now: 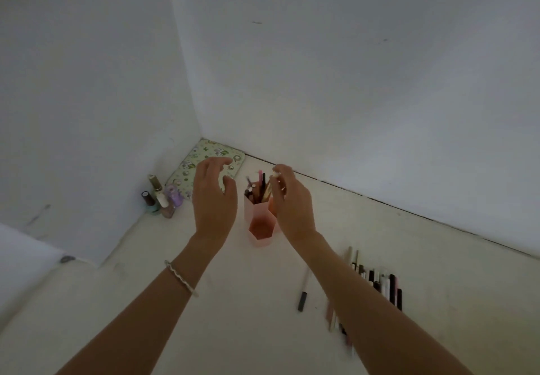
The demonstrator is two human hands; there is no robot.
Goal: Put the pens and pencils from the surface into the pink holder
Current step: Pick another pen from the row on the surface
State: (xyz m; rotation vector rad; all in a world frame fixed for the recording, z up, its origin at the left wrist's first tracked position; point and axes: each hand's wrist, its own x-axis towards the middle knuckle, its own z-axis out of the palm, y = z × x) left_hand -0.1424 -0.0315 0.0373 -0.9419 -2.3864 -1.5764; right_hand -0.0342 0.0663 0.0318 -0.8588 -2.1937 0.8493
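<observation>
A pink holder [261,230] of hexagonal tubes stands on the white surface; its back tube holds several pens and pencils, and the front tube looks empty. Just over the back tube, my right hand [292,202] pinches a light-coloured pen [271,184], whose lower end is down among the others. To the left of the holder my left hand [214,196] hovers with its fingers spread and nothing in it. A row of pens and pencils [380,282] lies on the surface at the right, partly hidden by my right forearm. One pen with a dark cap [304,293] lies apart.
Several nail polish bottles [160,199] stand in the corner at the left. A green patterned case [201,167] lies flat against the two white walls behind the holder. A bracelet [181,278] is on my left wrist.
</observation>
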